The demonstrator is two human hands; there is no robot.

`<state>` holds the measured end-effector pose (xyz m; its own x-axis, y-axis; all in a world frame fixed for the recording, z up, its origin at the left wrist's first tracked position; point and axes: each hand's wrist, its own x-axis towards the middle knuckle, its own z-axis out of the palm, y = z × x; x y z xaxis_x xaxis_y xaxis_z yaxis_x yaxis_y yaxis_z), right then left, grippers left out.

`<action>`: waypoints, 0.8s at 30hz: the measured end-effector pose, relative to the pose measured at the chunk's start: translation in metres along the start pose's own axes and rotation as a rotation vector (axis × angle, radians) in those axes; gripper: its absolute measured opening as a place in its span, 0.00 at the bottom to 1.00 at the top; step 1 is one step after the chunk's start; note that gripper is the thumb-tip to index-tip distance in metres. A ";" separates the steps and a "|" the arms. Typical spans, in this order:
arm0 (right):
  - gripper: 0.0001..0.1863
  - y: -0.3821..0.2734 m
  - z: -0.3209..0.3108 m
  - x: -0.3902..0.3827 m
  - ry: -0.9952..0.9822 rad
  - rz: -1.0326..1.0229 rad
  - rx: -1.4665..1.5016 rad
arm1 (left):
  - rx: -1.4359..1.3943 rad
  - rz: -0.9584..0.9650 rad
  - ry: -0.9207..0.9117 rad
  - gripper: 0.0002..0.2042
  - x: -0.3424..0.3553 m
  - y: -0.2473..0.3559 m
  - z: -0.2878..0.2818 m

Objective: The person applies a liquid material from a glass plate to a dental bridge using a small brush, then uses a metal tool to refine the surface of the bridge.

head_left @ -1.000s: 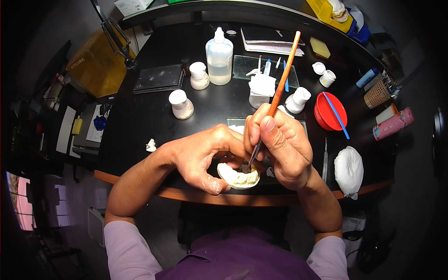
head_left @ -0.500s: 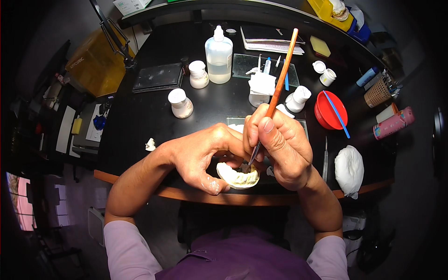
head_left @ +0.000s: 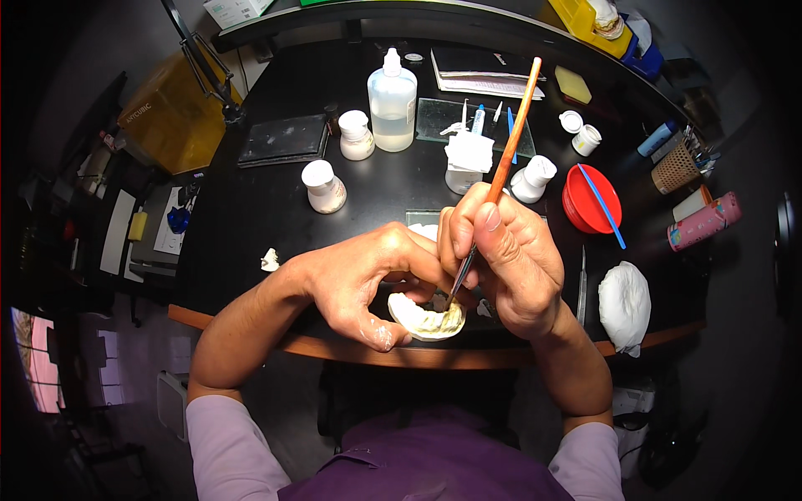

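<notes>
Head view: the cream dental cast (head_left: 424, 324) is between your hands, before the front edge of the worktop (head_left: 242, 217), with its curved outer side toward you. Your left hand (head_left: 357, 288) grips it from the left, thumb against its left end and fingers curled round behind. Your right hand (head_left: 516, 265) pinches a slim brush (head_left: 518, 125) between thumb and fingers, just beyond the cast on the right; the orange-brown handle leans up and rightward, while the dark tip points down at the cast's right part.

Both your elbows are set wide, forearms angling inward, and your left wrist is bent so that the hand arches over.

Your left fingertips are hidden, and you cannot tell whether the brush tip touches the cast or whether the cast rests on anything. The dark patch inside its curve is hard to make out, and your hands cover most of a glass plate (head_left: 420, 216) behind them
</notes>
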<state>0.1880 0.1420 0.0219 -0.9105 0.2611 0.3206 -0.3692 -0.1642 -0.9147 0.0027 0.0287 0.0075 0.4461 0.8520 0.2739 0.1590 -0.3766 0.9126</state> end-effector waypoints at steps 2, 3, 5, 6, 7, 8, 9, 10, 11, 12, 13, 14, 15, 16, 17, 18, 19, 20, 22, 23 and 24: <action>0.19 0.001 -0.002 0.001 0.017 -0.012 0.002 | 0.021 0.030 -0.020 0.29 0.001 -0.003 -0.001; 0.19 0.001 -0.002 0.002 0.014 -0.013 0.000 | 0.025 0.032 -0.018 0.29 0.001 -0.005 -0.001; 0.19 0.003 -0.002 0.003 0.063 -0.128 -0.039 | 0.017 0.038 0.008 0.32 0.001 -0.009 0.000; 0.19 0.003 -0.001 0.002 0.058 -0.130 -0.042 | 0.022 0.041 0.011 0.32 0.003 -0.009 0.000; 0.19 0.001 0.000 0.000 0.103 -0.168 -0.067 | 0.013 0.045 0.032 0.32 0.003 -0.006 -0.001; 0.19 0.000 0.000 -0.001 0.147 -0.207 -0.093 | 0.006 0.049 0.053 0.32 0.003 -0.004 -0.001; 0.17 0.001 -0.002 -0.002 0.152 -0.262 -0.095 | -0.011 0.067 0.061 0.33 0.002 -0.007 -0.002; 0.15 0.001 0.000 -0.002 0.186 -0.305 -0.138 | -0.002 0.070 0.068 0.33 0.000 -0.008 -0.002; 0.13 -0.001 0.002 -0.003 0.204 -0.361 -0.186 | -0.013 0.057 0.114 0.32 -0.001 -0.009 -0.002; 0.12 -0.003 0.005 -0.004 0.221 -0.418 -0.232 | -0.024 0.045 0.161 0.32 -0.002 -0.009 -0.001; 0.08 0.002 0.006 -0.005 0.255 -0.570 -0.422 | -0.031 0.040 0.210 0.32 -0.002 -0.008 0.000; 0.06 -0.002 0.007 -0.008 0.184 -0.626 -0.563 | -0.032 0.057 0.240 0.31 -0.003 -0.015 0.001; 0.07 -0.010 0.010 -0.011 0.095 -0.688 -0.722 | -0.065 0.023 0.250 0.34 -0.005 -0.017 0.000; 0.09 -0.018 0.015 -0.015 0.009 -0.746 -0.886 | -0.102 -0.009 0.257 0.36 -0.005 -0.017 -0.001; 0.11 -0.013 0.017 -0.020 -0.041 -0.781 -0.967 | -0.096 -0.004 0.264 0.36 -0.004 -0.016 -0.001; 0.13 -0.006 0.018 -0.022 -0.090 -0.815 -1.047 | -0.096 -0.023 0.285 0.35 -0.003 -0.015 -0.002; 0.12 -0.003 0.021 -0.021 -0.099 -0.880 -1.081 | -0.102 -0.047 0.304 0.34 -0.003 -0.016 -0.002; 0.12 -0.003 0.020 -0.021 -0.126 -0.882 -1.076 | -0.105 -0.048 0.306 0.34 -0.003 -0.015 -0.001; 0.09 -0.004 0.013 -0.023 -0.181 -0.854 -1.020 | -0.101 -0.012 0.323 0.34 -0.003 -0.011 -0.002; 0.11 -0.007 0.013 -0.022 -0.121 -0.849 -0.961 | -0.093 -0.007 0.321 0.34 -0.003 -0.009 -0.003; 0.12 -0.013 0.014 -0.022 -0.060 -0.843 -0.903 | -0.095 -0.008 0.322 0.34 -0.004 -0.008 -0.003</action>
<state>0.2098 0.1248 0.0298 -0.4668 -0.0809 0.8807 -0.6055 0.7550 -0.2516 -0.0025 0.0297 -0.0003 0.1417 0.9316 0.3348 0.0721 -0.3470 0.9351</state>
